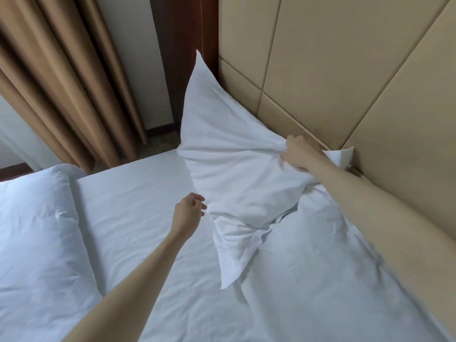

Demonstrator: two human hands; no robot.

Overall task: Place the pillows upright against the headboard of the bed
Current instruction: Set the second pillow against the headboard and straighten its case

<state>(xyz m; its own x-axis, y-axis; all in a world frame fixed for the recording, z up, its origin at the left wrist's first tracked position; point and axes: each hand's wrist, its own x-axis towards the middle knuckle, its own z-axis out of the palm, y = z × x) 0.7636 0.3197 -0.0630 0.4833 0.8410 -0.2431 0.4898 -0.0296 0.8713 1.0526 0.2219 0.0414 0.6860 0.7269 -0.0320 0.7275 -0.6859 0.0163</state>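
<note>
A white pillow stands tilted on end against the tan padded headboard, its top corner pointing up. My right hand grips its upper edge beside the headboard. Just left of the pillow's lower side hovers my left hand, fingers loosely curled and holding nothing. A second white pillow lies flat under and in front of the first, along the headboard. At the left, another white pillow lies flat on the bed.
The bed's white sheet stretches between the pillows. Brown curtains hang at the far left beyond the bed's edge. A dark wooden post borders the headboard. A strip of carpet shows past the bed.
</note>
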